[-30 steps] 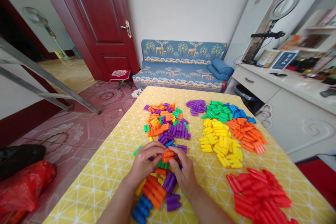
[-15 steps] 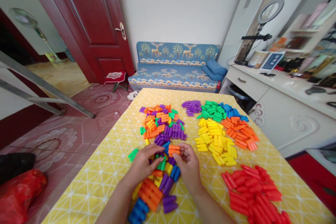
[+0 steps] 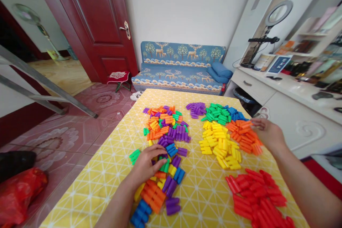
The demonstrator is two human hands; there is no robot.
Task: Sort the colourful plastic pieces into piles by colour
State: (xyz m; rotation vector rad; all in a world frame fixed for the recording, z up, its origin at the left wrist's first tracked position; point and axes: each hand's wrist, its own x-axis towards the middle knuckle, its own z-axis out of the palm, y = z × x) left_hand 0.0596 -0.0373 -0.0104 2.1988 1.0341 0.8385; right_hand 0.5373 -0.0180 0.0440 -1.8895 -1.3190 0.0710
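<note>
My left hand (image 3: pixel 147 164) lies on the near mixed pile of coloured plastic pieces (image 3: pixel 162 181), its fingers curled down over green and purple pieces. What they grip is hidden. My right hand (image 3: pixel 268 133) reaches to the right side of the orange pile (image 3: pixel 244 136), fingertips pinched on orange pieces at the pile's far edge. Beside that pile lie sorted piles: yellow (image 3: pixel 221 144), green (image 3: pixel 217 112), blue (image 3: pixel 236 113), purple (image 3: pixel 196 108) and red (image 3: pixel 258 196). A second mixed pile (image 3: pixel 165 126) sits further back on the yellow tablecloth (image 3: pixel 107 181).
A white desk (image 3: pixel 288 114) with a ring light (image 3: pixel 278 12) stands close on the right. Behind the table is a blue sofa (image 3: pixel 179 67); a red door (image 3: pixel 98 25) and a metal ladder (image 3: pixel 45 87) are to the left. A red bag (image 3: pixel 18 192) lies on the floor.
My right hand lifted a clump of orange pieces from the mixed pile and carried it right to the orange pile. My left hand stayed on the mixed pile.
</note>
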